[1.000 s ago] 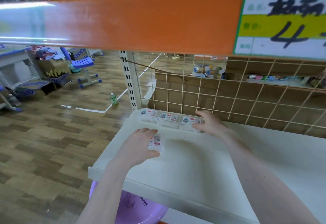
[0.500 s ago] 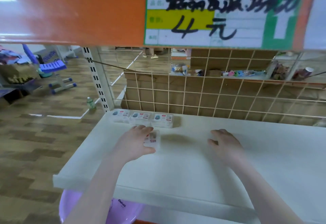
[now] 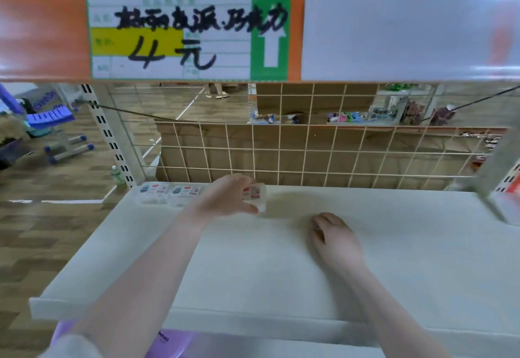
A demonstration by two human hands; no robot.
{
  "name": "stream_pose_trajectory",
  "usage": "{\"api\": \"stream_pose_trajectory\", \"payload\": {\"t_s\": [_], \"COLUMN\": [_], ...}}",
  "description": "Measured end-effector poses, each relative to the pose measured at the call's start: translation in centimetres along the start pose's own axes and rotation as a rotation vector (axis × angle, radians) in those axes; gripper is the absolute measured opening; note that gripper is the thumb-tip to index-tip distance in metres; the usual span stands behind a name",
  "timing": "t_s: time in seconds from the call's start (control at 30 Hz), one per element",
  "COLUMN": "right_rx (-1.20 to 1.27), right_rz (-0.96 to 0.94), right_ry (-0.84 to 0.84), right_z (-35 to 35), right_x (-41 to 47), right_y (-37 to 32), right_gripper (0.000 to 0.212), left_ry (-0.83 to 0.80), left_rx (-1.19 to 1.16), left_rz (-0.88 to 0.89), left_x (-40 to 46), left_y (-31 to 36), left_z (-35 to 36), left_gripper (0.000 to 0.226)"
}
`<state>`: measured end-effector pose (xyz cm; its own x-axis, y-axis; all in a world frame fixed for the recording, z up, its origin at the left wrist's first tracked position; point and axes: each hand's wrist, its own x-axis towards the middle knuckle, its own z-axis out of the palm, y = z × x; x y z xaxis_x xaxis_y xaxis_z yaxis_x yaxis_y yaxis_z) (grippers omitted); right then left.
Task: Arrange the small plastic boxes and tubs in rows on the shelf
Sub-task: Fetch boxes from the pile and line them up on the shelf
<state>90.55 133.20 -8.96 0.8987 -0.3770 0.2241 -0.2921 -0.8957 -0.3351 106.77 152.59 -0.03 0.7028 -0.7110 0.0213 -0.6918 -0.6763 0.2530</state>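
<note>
Left hand [image 3: 225,197] carried gripped box [image 3: 254,193] to back row, right hand [image 3: 336,238] relaxed

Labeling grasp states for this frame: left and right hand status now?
Left hand: holding a small clear plastic box, at the back of the white shelf.
Right hand: holding nothing, fingers loosely curled, low over the shelf.

A matt, smooth white surface is shown by the shelf [image 3: 281,273]. Clear glossy plastic with paper labels is seen in the small boxes [image 3: 168,192] at ten o'clock. Thin coated wire forms the back grid [image 3: 281,149]; glossy orange finish covers the upper rail [image 3: 42,39], paper its price tag [image 3: 168,36].
</note>
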Motion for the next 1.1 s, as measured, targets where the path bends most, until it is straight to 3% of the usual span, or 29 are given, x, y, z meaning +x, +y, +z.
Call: {"api": "stream_pose_trajectory", "payload": {"t_s": [0.13, 0.4, 0.8, 1.1], "right_rx": [-0.014, 0.009, 0.01, 0.009], "right_rz": [-0.004, -0.017, -0.02, -0.017], "right_ry": [0.002, -0.002, 0.021, 0.025], "right_z": [0.1, 0.1, 0.4, 0.4], "right_x": [0.0, -0.1, 0.1, 0.2], "right_y": [0.2, 0.3, 0.5, 0.5], "right_gripper": [0.032, 0.034, 0.031, 0.03], "left_ry": [-0.045, -0.218, -0.248, -0.25], "left_rx": [0.01, 0.039, 0.195, 0.194], "left_rz": [-0.017, -0.117, -0.067, -0.055], "left_x": [2.6, 5.8, 6.3, 6.2], "left_y": [1.4, 2.3, 0.6, 0.5], "left_z": [-0.2, 0.6, 2.6, 2.8], "left_gripper": [0.047, 0.081, 0.064, 0.072]}}
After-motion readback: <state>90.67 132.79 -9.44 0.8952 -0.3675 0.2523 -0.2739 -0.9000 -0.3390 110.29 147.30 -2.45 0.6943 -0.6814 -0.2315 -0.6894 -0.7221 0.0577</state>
